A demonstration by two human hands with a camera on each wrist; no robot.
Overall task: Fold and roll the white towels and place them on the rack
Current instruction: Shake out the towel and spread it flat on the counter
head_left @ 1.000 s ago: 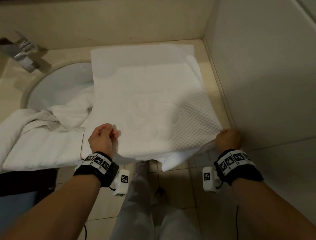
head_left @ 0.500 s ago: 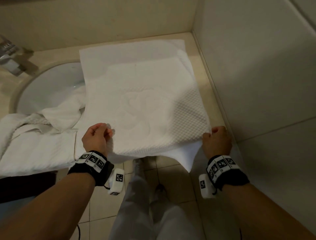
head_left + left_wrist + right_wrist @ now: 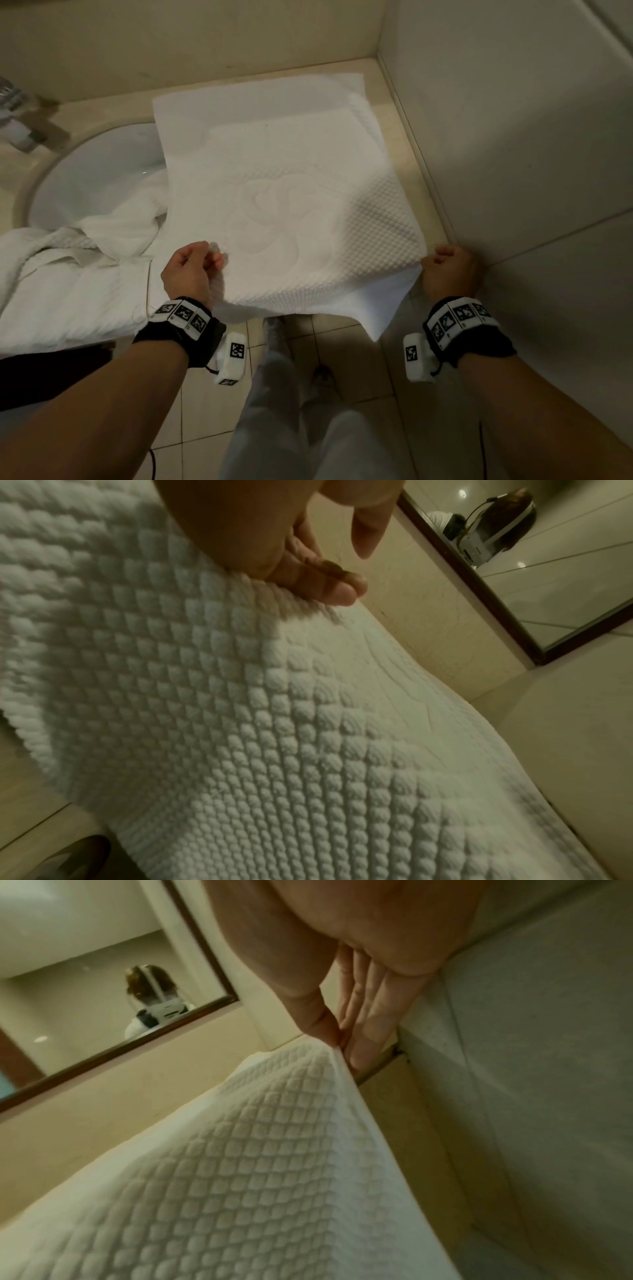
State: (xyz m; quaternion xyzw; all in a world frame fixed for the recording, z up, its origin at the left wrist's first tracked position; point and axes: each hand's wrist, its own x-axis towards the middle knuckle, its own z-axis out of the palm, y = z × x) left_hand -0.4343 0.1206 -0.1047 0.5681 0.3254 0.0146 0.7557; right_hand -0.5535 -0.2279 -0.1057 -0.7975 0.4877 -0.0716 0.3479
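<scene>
L hand (image 3: 191, 270) & R hand (image 3: 448, 270) pinching towel (image 3: 287, 205) near corners, on counter (image 3: 407, 164)

No legible text, brand, number or sign appears in any view. The wristbands (image 3: 181, 313) on both wrists carry black-and-white square marker codes, not readable characters. The white towel (image 3: 291, 205), held between the hands, bears an embossed curling motif; no letters can be made out in it.
</scene>
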